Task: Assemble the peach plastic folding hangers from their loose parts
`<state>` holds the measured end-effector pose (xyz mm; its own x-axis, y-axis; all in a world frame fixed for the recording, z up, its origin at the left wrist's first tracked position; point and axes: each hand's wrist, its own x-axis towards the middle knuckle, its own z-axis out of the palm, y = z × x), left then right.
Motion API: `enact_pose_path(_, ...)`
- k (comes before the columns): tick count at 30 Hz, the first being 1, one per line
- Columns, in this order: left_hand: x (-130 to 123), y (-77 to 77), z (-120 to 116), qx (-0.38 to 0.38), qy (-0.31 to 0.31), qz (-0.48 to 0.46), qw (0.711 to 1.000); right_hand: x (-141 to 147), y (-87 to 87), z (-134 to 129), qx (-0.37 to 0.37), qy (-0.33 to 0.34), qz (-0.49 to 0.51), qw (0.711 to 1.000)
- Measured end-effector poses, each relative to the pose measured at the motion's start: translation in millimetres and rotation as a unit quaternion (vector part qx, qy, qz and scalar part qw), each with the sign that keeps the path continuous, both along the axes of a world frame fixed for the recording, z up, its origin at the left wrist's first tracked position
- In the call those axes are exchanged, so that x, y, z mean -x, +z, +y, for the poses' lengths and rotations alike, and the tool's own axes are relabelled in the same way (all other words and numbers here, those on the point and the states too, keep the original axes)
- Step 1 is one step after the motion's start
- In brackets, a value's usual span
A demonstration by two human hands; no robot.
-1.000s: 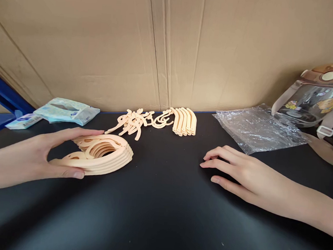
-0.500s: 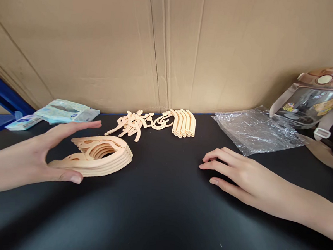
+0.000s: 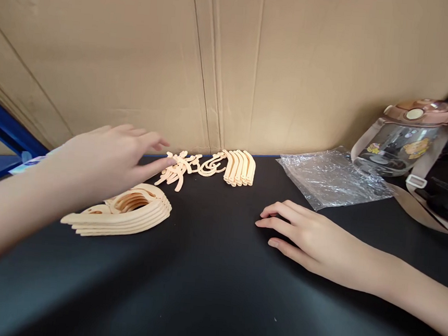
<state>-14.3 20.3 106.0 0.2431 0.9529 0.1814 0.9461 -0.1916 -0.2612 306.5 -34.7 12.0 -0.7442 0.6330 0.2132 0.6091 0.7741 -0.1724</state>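
left grip (image 3: 111, 158) loosely spread, curved peach stack (image 3: 125, 224) nearby, edges layered

One left hand (image 3: 110, 160), one right hand (image 3: 308, 238), one bottle (image 3: 398, 144) and one plastic sheet (image 3: 325, 177) show. Pieces (image 3: 243, 167) form one stack (image 3: 125, 224), one pile (image 3: 176, 169), one row (image 3: 236, 169).

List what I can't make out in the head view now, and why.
All in the head view:
Packaging at far left: mostly behind the left hand and left forearm.
Stacked tan pieces: back left part hidden by them too.
Loose curved pieces: overlapping, too small to count.
Right forearm: cut off by the right edge.
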Motion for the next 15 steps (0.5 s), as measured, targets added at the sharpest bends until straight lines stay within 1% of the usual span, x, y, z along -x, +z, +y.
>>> enact_pose_path(1, -5, 2.7, 11, 0.043, 0.037, 0.024, 0.998, 0, 0.3, 0, -0.001, 0.001, -0.001, 1.000)
enact_pose_path(3, -14, 4.9, 33, 0.130, 0.074, 0.048, 0.988, -1, 0.7, -1, -0.006, 0.002, -0.005, 1.000)
enact_pose_path(6, -25, 1.8, 57, 0.160, 0.092, 0.052, 0.981, -2, 1.1, -2, -0.016, 0.005, -0.006, 1.000)
enact_pose_path(10, -33, -6.3, 71, 0.225, 0.102, 0.031, 0.968, -3, 1.4, -3, -0.026, 0.011, 0.002, 1.000)
enact_pose_path(13, -33, -11.0, 75, 0.229, 0.107, 0.004, 0.967, -3, 1.5, -3, -0.033, 0.009, -0.005, 0.999)
enact_pose_path(15, -30, -13.0, 77, 0.208, 0.091, -0.020, 0.974, -3, 1.5, -3, -0.034, 0.008, -0.013, 0.999)
